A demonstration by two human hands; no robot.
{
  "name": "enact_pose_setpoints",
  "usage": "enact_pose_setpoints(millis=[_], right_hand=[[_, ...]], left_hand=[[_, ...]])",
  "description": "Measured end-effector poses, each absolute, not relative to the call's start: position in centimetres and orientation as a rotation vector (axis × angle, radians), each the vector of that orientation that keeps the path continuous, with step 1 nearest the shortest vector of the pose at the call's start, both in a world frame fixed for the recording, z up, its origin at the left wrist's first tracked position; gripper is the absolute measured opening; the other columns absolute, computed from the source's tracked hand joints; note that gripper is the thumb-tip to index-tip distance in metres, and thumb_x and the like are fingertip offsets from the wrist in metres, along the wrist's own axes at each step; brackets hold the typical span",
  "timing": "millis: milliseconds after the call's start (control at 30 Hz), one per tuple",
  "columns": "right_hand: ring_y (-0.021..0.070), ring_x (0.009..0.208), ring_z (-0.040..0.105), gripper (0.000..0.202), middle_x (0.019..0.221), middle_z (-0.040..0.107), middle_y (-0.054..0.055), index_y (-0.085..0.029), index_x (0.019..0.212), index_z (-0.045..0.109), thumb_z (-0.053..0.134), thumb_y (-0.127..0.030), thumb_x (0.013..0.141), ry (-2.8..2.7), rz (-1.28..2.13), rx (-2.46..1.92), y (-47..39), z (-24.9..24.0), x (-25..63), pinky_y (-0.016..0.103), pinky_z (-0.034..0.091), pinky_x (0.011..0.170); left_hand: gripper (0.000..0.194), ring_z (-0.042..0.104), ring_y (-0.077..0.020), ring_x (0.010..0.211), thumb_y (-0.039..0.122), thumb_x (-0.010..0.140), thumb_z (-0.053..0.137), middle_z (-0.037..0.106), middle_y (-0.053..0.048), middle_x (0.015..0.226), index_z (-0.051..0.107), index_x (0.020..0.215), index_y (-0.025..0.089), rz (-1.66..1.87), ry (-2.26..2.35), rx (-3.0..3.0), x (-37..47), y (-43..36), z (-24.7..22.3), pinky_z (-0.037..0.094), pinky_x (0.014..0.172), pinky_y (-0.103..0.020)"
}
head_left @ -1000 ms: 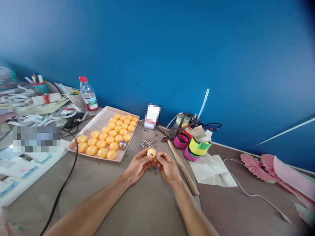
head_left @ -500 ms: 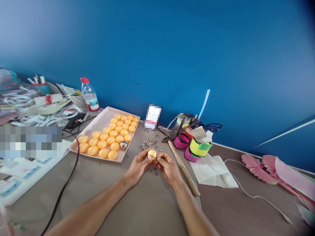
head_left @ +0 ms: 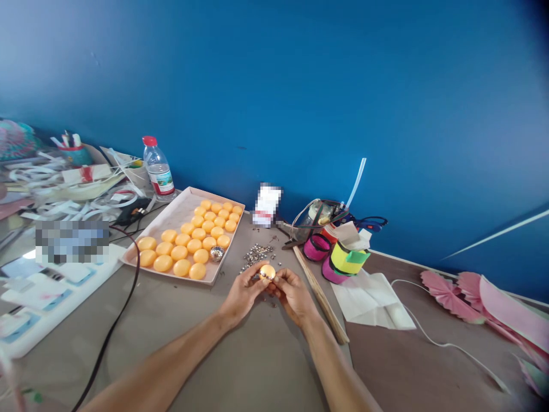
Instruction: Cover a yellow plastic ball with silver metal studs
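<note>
An orange ping-pong ball [head_left: 268, 270] with a few shiny silver studs on its lower left side is held up over the table. My left hand [head_left: 242, 296] grips it from the left, fingers closed around it. From the right, my right hand [head_left: 294, 293] has its thumb and fingertips pinched against the ball's lower edge; any small piece between them is hidden. Just behind the hands lies a loose pile of silver studs [head_left: 256, 255]. To the left, a shallow cardboard box [head_left: 169, 210] holds several plain orange balls [head_left: 182, 267] and one silver-covered ball [head_left: 217, 253].
A wooden stick [head_left: 321, 294] lies right of my hands, near pink and yellow tape rolls [head_left: 348, 258] and white paper [head_left: 373, 300]. A bottle [head_left: 158, 169] stands behind the box. A dark cable [head_left: 124, 309] crosses the left side. Pink pleated pieces [head_left: 452, 294] lie far right.
The ball has turned slightly in my fingers, so its studs now face more to the left. Both hands stay in nearly the same place.
</note>
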State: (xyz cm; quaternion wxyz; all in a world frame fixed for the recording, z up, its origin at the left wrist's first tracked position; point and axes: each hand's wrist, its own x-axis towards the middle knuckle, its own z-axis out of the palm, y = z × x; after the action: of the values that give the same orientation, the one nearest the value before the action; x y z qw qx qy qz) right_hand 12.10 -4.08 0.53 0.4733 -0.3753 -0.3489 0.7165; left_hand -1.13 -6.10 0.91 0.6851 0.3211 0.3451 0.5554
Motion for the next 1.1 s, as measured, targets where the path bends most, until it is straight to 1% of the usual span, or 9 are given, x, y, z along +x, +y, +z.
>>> enact_pose_setpoints(millis=[133, 233, 333, 400, 500, 633, 833, 967, 1100], right_hand=[[0.0071, 0.046, 0.041, 0.022, 0.051, 0.054, -0.005, -0.018, 0.062, 0.054, 0.074, -0.027, 0.061, -0.820, 1.785, -0.890, -3.9, 0.6, 12.2, 0.021, 0.034, 0.050], [0.0065, 0.045, 0.040, 0.018, 0.057, 0.054, -0.005, -0.019, 0.068, 0.058, 0.072, -0.030, 0.065, -0.841, 1.767, -0.887, -3.3, 0.5, 13.0, 0.021, 0.034, 0.049], [0.0088, 0.047, 0.041, 0.013, 0.057, 0.053, -0.004, -0.021, 0.076, 0.063, 0.066, -0.032, 0.069, -1.073, 1.477, -1.071, -2.5, 0.1, 14.3, 0.023, 0.035, 0.049], [0.0127, 0.056, 0.048, 0.010, 0.064, 0.058, -0.001, -0.022, 0.077, 0.067, 0.065, -0.027, 0.069, -1.317, 1.163, -1.224, -2.2, -0.4, 15.0, 0.027, 0.039, 0.057], [0.0175, 0.070, 0.053, 0.020, 0.078, 0.060, 0.002, -0.024, 0.088, 0.068, 0.059, -0.019, 0.071, -1.633, 0.831, -1.294, -2.1, -1.1, 15.6, 0.031, 0.042, 0.070], [0.0205, 0.083, 0.055, 0.036, 0.091, 0.057, 0.007, -0.022, 0.108, 0.061, 0.049, -0.013, 0.075, -1.973, 0.599, -1.366, -2.7, -1.6, 15.2, 0.032, 0.043, 0.077], [0.0209, 0.088, 0.057, 0.045, 0.104, 0.054, 0.013, -0.016, 0.125, 0.046, 0.041, -0.012, 0.081, -2.180, 0.323, -1.580, -2.9, -1.1, 14.2, 0.030, 0.044, 0.074], [0.0164, 0.079, 0.059, 0.042, 0.103, 0.056, 0.011, -0.017, 0.124, 0.046, 0.039, -0.012, 0.083, -2.229, 0.241, -1.741, -2.6, -0.8, 13.7, 0.025, 0.043, 0.068], [0.0149, 0.079, 0.058, 0.031, 0.095, 0.058, 0.008, -0.017, 0.108, 0.056, 0.038, -0.012, 0.085, -2.185, 0.248, -1.762, -2.5, -0.5, 13.6, 0.023, 0.041, 0.068]], left_hand=[[0.047, 0.061, -0.0142, 0.067, 0.026, 0.066, 0.072, 0.065, -0.004, 0.082, 0.057, 0.109, 0.016, 1.228, 0.712, 0.625, -0.9, -6.1, 1.0, 0.047, 0.069, -0.029], [0.044, 0.062, -0.0136, 0.070, 0.023, 0.067, 0.072, 0.065, -0.005, 0.085, 0.058, 0.108, 0.017, 1.213, 0.662, 0.551, -1.0, -5.9, 0.9, 0.047, 0.073, -0.028], [0.042, 0.063, -0.0145, 0.073, 0.022, 0.068, 0.071, 0.065, -0.005, 0.087, 0.058, 0.107, 0.017, 1.196, 0.626, 0.509, -1.3, -5.6, 1.0, 0.048, 0.072, -0.027], [0.041, 0.063, -0.0143, 0.074, 0.021, 0.068, 0.071, 0.064, -0.005, 0.088, 0.057, 0.107, 0.017, 1.204, 0.609, 0.497, -1.5, -5.4, 1.0, 0.048, 0.072, -0.027], [0.040, 0.063, -0.0129, 0.072, 0.019, 0.068, 0.071, 0.063, -0.004, 0.087, 0.057, 0.106, 0.016, 1.222, 0.599, 0.493, -1.5, -5.3, 1.2, 0.048, 0.071, -0.026], [0.042, 0.063, -0.0124, 0.069, 0.018, 0.068, 0.070, 0.062, -0.003, 0.085, 0.055, 0.107, 0.017, 1.216, 0.609, 0.495, -1.4, -5.3, 1.1, 0.049, 0.068, -0.025], [0.036, 0.063, -0.0134, 0.071, 0.020, 0.070, 0.069, 0.064, -0.003, 0.083, 0.053, 0.102, 0.018, 1.199, 0.622, 0.519, -1.5, -5.4, 0.9, 0.048, 0.071, -0.026], [0.036, 0.064, -0.0149, 0.073, 0.021, 0.069, 0.070, 0.065, -0.005, 0.085, 0.054, 0.102, 0.017, 1.171, 0.603, 0.544, -1.5, -5.4, 1.0, 0.048, 0.071, -0.027], [0.036, 0.064, -0.0159, 0.075, 0.020, 0.072, 0.068, 0.065, -0.006, 0.086, 0.053, 0.105, 0.017, 1.146, 0.593, 0.554, -1.5, -5.5, 0.9, 0.048, 0.071, -0.028]])
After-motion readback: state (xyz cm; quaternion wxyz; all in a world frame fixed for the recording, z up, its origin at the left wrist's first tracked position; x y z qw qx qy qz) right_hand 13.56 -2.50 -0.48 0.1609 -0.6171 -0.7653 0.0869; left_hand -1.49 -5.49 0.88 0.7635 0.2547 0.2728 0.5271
